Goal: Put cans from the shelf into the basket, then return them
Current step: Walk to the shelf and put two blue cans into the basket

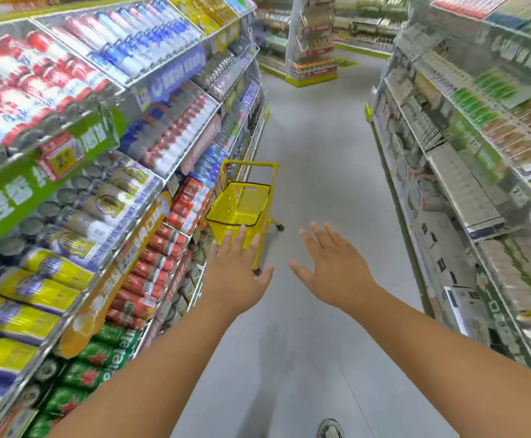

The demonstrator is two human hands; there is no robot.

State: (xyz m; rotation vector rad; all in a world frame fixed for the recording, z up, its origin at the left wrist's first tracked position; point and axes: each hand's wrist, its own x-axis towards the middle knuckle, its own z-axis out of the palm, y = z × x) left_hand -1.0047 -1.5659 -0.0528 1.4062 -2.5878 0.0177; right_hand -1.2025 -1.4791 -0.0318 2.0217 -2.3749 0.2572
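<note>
A person stands in a supermarket aisle, seen from their own head looking forward and down, both bare arms stretched out ahead. The left hand (237, 276) is spread flat with fingers apart and holds nothing; the right hand (332, 263) is likewise spread, palm down, empty. Ahead of the hands stands a small yellow basket (240, 205) on a wheeled yellow frame, parked on the grey floor (321, 153) close against the left-hand shelf (150, 197). The left fingertips overlap the basket's near rim in the view, but whether they touch it cannot be told. The basket looks empty through its mesh. The left shelf runs the length of the aisle in tilted tiers packed with drink cans (159, 276): red and white ones high up, yellow and purple in the middle, red ones lower down beside the basket, green ones at the bottom. The right side of the aisle holds boxed goods, blurred. One shoe (330, 429) shows at the bottom edge. Judging by the empty basket and empty hands, the task seems to be at its very start, with no can taken yet. The next move likely calls for closing in on the basket, then turning a hand to the left shelf and wrapping the fingers round one can to lift it clear of its neighbours.
</note>
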